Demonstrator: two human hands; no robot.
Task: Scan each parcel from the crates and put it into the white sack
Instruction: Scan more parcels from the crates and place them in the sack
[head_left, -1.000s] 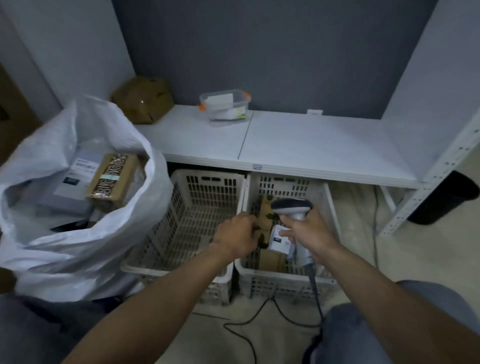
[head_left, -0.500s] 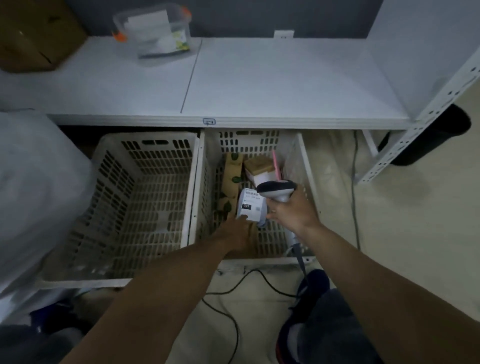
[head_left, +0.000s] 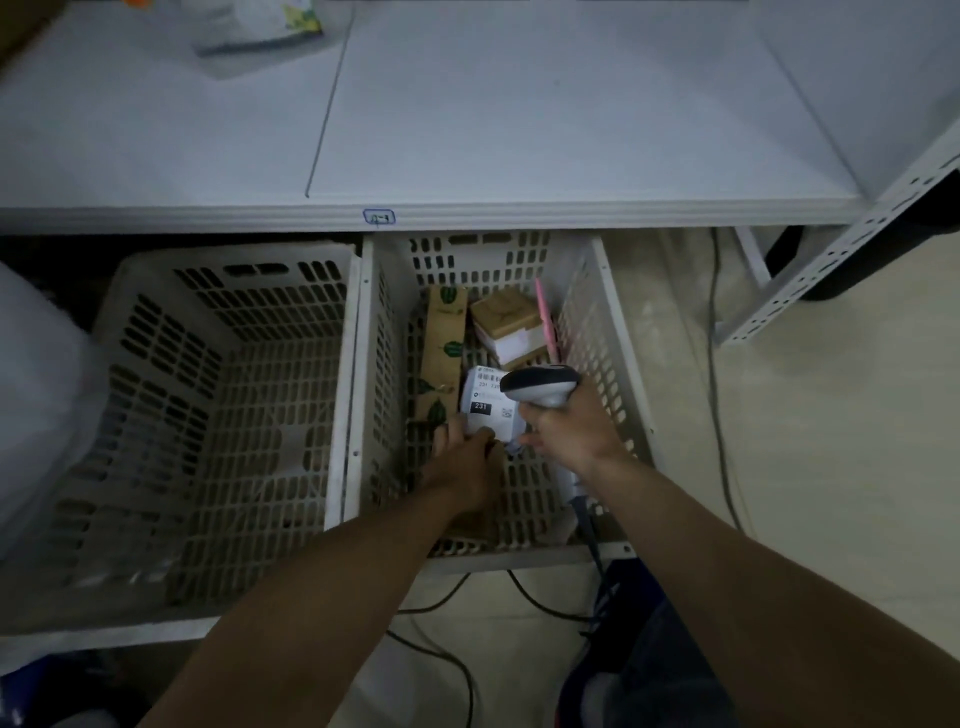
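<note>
my left hand (head_left: 462, 462) grasps the labelled parcel (head_left: 488, 405) inside the right crate (head_left: 610, 332); my right hand (head_left: 571, 431) clasps the scanner (head_left: 540, 385) just above it.

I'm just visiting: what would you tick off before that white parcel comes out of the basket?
1. Left hand grips the white parcel with a printed label: ok, fingers curl on its near edge.
2. Label faces up: ok.
3. Right hand holds the grey handheld scanner: ok, its head sits over the label's corner.
4. Scan registered: cannot tell.
5. Way up out of the white slatted plastic crate: ok; the long brown leaf-print box lies beside the parcel, not on it.
6. White sack open and ready: cannot tell, only its side shows at the left edge.
</note>
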